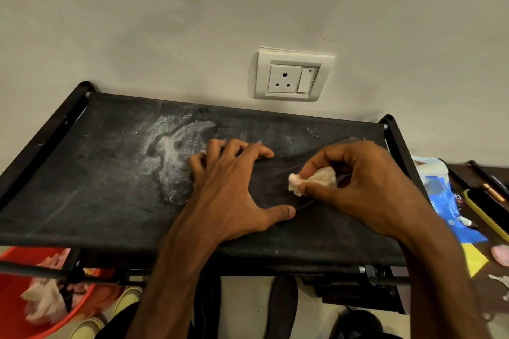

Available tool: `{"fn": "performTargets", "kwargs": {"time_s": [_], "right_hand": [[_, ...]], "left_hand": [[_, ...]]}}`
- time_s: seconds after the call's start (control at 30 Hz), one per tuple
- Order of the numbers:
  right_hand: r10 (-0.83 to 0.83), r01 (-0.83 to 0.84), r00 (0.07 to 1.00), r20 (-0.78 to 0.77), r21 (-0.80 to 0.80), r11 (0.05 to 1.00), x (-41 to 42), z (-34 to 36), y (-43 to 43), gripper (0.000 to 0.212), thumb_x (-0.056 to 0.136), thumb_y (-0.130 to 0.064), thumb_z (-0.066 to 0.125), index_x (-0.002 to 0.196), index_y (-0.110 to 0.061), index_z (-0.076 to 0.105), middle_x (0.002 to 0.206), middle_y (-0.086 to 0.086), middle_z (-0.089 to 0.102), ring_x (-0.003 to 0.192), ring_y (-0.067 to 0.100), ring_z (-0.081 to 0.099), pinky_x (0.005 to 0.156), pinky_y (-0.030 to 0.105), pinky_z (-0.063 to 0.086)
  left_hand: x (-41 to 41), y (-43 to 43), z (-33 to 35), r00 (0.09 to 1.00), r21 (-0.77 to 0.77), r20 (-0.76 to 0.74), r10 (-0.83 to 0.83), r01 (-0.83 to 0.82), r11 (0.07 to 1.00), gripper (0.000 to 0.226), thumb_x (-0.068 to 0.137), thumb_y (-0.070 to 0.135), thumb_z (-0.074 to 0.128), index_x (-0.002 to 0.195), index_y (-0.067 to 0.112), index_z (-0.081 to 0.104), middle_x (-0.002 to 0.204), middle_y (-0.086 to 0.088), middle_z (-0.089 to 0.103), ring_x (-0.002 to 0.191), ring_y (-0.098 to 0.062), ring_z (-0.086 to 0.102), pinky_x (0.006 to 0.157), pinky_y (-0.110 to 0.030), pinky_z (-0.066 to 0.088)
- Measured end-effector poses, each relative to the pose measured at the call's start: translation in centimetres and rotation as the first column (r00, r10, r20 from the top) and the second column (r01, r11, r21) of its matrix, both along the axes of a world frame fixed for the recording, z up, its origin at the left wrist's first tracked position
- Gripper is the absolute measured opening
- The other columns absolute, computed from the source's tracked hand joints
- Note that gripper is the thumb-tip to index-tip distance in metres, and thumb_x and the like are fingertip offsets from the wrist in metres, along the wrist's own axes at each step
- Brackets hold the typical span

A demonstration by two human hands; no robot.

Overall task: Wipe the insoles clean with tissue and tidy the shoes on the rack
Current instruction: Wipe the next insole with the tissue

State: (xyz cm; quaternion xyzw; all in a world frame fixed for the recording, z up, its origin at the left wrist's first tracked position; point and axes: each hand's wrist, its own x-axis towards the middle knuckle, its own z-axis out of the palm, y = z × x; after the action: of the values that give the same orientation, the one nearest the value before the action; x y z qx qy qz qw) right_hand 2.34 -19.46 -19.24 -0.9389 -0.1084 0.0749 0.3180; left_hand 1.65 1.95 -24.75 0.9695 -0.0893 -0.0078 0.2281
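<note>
The shoe rack's black fabric top shelf [96, 201] fills the middle of the view and carries a white dusty smear [170, 151]. A thin dark insole [271, 184] lies flat on the shelf and is hard to tell from the fabric. My left hand [234, 187] presses down on it with spread fingers. My right hand [363, 181] pinches a crumpled whitish tissue [316, 180] against the insole's surface, just right of the left hand.
A red bucket [16, 303] with used tissues sits at the lower left, beside pale yellow shoes [126, 300]. Dark footwear [283, 303] lies on the floor under the rack. A blue packet [443, 201] and a yellow-edged brush [484, 215] lie to the right. A wall socket [292, 77] is behind.
</note>
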Motion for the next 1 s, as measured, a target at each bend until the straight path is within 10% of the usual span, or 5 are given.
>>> {"fn": "performTargets", "kwargs": {"time_s": [0.37, 0.73, 1.0], "right_hand": [[0.071, -0.101, 0.988, -0.137, -0.228, 0.968, 0.0, -0.6, 1.3, 0.023, 0.075, -0.052, 0.076, 0.091, -0.036, 0.079, 0.093, -0.016, 0.074, 0.082, -0.001, 0.068, 0.075, 0.026, 0.061], [-0.209, 0.246, 0.934, 0.289, -0.095, 0.965, 0.4, -3.2, 4.0, 0.016, 0.083, -0.046, 0.079, 0.093, -0.034, 0.079, 0.087, -0.011, 0.075, 0.075, 0.009, 0.068, 0.068, 0.040, 0.059], [-0.006, -0.025, 0.996, -0.084, -0.370, 0.929, -0.2, -0.5, 4.5, 0.016, 0.083, -0.046, 0.077, 0.090, -0.032, 0.079, 0.088, -0.007, 0.075, 0.081, 0.011, 0.067, 0.079, 0.038, 0.059]], "left_hand": [[0.1, 0.0, 0.1, 0.999, -0.066, -0.048, 0.004, -0.007, 0.998, 0.094, 0.047, 0.089, 0.072, 0.129, 0.051, 0.048, 0.122, 0.022, 0.044, 0.117, -0.007, 0.028, 0.092, -0.034, 0.019], [0.1, -0.1, -0.3, 0.999, -0.078, -0.037, -0.004, 0.001, 0.997, 0.089, 0.049, 0.088, 0.072, 0.126, 0.051, 0.049, 0.121, 0.022, 0.043, 0.115, -0.007, 0.030, 0.092, -0.033, 0.017], [0.4, 0.0, -0.3, 0.999, -0.073, -0.050, -0.011, 0.007, 0.997, 0.094, 0.045, 0.086, 0.074, 0.129, 0.051, 0.049, 0.125, 0.023, 0.045, 0.117, -0.007, 0.029, 0.088, -0.032, 0.015]]}}
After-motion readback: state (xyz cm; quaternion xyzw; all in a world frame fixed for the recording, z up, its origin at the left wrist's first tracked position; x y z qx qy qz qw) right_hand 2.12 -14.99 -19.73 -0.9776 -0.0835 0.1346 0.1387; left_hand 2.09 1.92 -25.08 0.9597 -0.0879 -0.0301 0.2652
